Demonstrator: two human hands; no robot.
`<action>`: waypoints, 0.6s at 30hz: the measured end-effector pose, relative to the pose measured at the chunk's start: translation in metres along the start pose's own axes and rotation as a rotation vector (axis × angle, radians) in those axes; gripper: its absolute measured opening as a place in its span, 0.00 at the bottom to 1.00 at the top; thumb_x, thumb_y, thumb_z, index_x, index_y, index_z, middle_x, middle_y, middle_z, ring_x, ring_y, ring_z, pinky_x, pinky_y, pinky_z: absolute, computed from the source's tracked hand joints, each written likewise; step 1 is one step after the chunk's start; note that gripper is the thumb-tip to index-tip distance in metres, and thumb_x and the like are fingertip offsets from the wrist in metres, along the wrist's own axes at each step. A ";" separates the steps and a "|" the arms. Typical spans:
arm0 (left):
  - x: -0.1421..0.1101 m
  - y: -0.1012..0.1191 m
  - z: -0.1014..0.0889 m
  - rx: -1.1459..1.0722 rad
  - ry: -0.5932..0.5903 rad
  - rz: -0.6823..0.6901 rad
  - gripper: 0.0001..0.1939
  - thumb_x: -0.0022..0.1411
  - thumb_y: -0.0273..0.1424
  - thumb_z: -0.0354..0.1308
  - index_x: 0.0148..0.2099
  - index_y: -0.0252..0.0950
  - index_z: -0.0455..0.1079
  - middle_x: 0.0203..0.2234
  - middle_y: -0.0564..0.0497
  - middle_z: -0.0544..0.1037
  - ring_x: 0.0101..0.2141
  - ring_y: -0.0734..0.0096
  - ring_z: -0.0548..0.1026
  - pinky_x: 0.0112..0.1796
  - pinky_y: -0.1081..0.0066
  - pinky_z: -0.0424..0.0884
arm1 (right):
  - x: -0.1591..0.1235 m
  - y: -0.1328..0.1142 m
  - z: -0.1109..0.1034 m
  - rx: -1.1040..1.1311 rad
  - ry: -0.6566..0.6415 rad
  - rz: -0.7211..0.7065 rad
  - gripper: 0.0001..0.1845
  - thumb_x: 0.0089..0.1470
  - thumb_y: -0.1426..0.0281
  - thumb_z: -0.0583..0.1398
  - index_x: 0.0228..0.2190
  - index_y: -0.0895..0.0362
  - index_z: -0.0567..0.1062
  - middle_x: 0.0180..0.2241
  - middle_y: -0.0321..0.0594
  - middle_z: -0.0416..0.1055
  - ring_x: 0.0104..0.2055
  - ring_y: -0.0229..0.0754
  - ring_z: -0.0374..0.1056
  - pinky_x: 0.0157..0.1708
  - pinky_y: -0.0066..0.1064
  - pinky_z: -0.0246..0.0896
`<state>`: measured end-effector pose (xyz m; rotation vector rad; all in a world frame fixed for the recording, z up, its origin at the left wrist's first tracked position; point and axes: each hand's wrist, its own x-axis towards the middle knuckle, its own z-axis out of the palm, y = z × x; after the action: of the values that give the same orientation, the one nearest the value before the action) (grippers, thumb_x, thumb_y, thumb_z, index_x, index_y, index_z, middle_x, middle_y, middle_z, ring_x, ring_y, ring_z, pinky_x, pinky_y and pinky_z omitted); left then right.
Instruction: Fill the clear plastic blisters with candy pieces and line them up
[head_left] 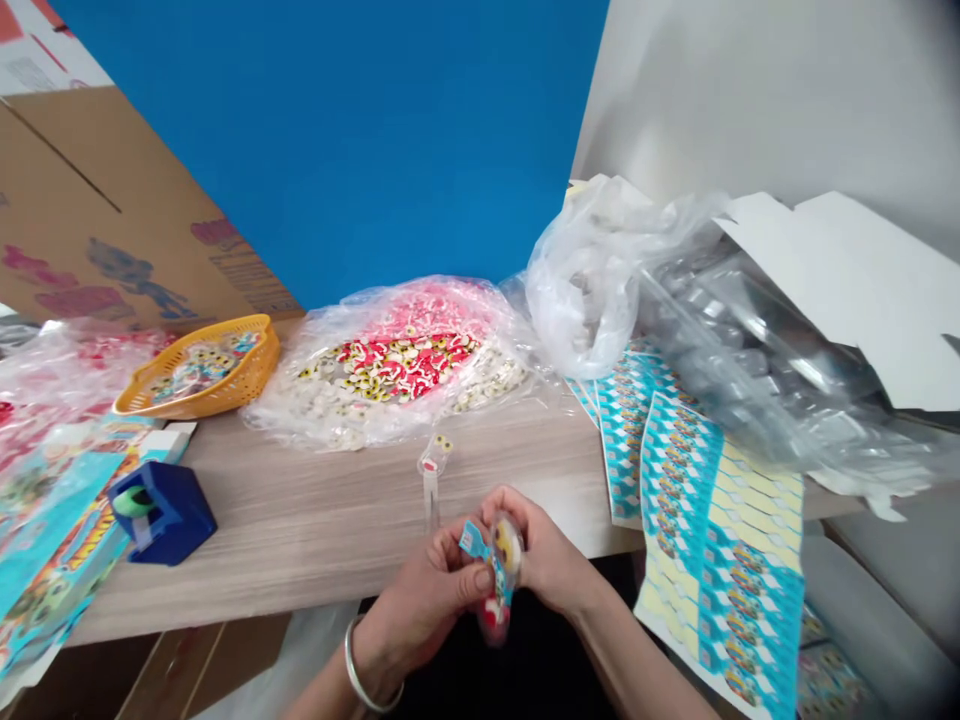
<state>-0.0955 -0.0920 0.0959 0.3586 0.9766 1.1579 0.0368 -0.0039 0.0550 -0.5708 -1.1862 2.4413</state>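
Observation:
My left hand, with a silver bangle at its wrist, is closed on a small clear plastic case that has red and yellow pieces in it. A blue printed sticker shows at the case, between the fingers. My right hand grips the case's other side, near a round yellow part. Both hands are in front of the table's edge. Just beyond them, a clear long-stemmed plastic piece lies on the table with small red and yellow bits at its head.
On the table sit a clear bag of red and yellow pieces, an orange basket and a blue tape dispenser. Blue sticker sheets overhang the edge at right, beneath bagged clear plastic. A cardboard box stands left.

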 end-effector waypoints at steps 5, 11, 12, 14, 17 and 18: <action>0.010 -0.005 -0.004 -0.017 0.009 0.001 0.22 0.45 0.45 0.75 0.33 0.34 0.73 0.17 0.53 0.74 0.18 0.77 0.70 0.22 0.76 0.69 | 0.016 0.002 -0.007 -0.058 0.035 0.022 0.28 0.38 0.56 0.75 0.31 0.53 0.66 0.22 0.25 0.63 0.20 0.29 0.54 0.20 0.21 0.49; 0.037 -0.013 -0.017 0.108 0.450 0.204 0.21 0.47 0.41 0.74 0.34 0.33 0.70 0.24 0.52 0.78 0.24 0.76 0.74 0.28 0.74 0.72 | 0.017 -0.001 -0.026 -0.096 0.256 -0.092 0.24 0.54 0.48 0.62 0.38 0.56 0.74 0.28 0.35 0.70 0.26 0.35 0.64 0.26 0.26 0.59; 0.040 -0.015 -0.018 0.149 0.473 0.214 0.22 0.47 0.41 0.74 0.34 0.33 0.69 0.24 0.52 0.78 0.25 0.75 0.74 0.28 0.74 0.72 | 0.016 0.000 -0.027 -0.129 0.291 -0.106 0.23 0.55 0.49 0.62 0.37 0.56 0.74 0.29 0.35 0.70 0.27 0.36 0.64 0.27 0.27 0.59; 0.044 -0.018 -0.019 0.218 0.459 0.204 0.21 0.48 0.42 0.73 0.33 0.33 0.69 0.24 0.52 0.78 0.25 0.74 0.74 0.29 0.73 0.72 | 0.012 0.001 -0.026 -0.219 0.339 -0.115 0.19 0.54 0.52 0.65 0.33 0.56 0.73 0.27 0.34 0.68 0.27 0.36 0.62 0.28 0.27 0.57; 0.044 -0.019 -0.020 0.213 0.415 0.210 0.19 0.53 0.43 0.70 0.35 0.34 0.70 0.25 0.53 0.78 0.27 0.75 0.74 0.30 0.74 0.71 | 0.007 0.003 -0.024 -0.246 0.392 -0.123 0.18 0.55 0.54 0.64 0.29 0.55 0.70 0.25 0.32 0.67 0.27 0.35 0.60 0.28 0.27 0.57; 0.043 -0.019 -0.021 0.189 0.416 0.226 0.19 0.53 0.43 0.70 0.35 0.34 0.71 0.25 0.53 0.78 0.27 0.76 0.73 0.30 0.74 0.70 | 0.005 0.002 -0.024 -0.242 0.397 -0.121 0.18 0.56 0.54 0.64 0.29 0.55 0.70 0.26 0.33 0.67 0.27 0.36 0.61 0.29 0.27 0.57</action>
<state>-0.0982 -0.0662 0.0516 0.3943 1.4435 1.3812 0.0439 0.0131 0.0385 -0.9698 -1.3038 1.9748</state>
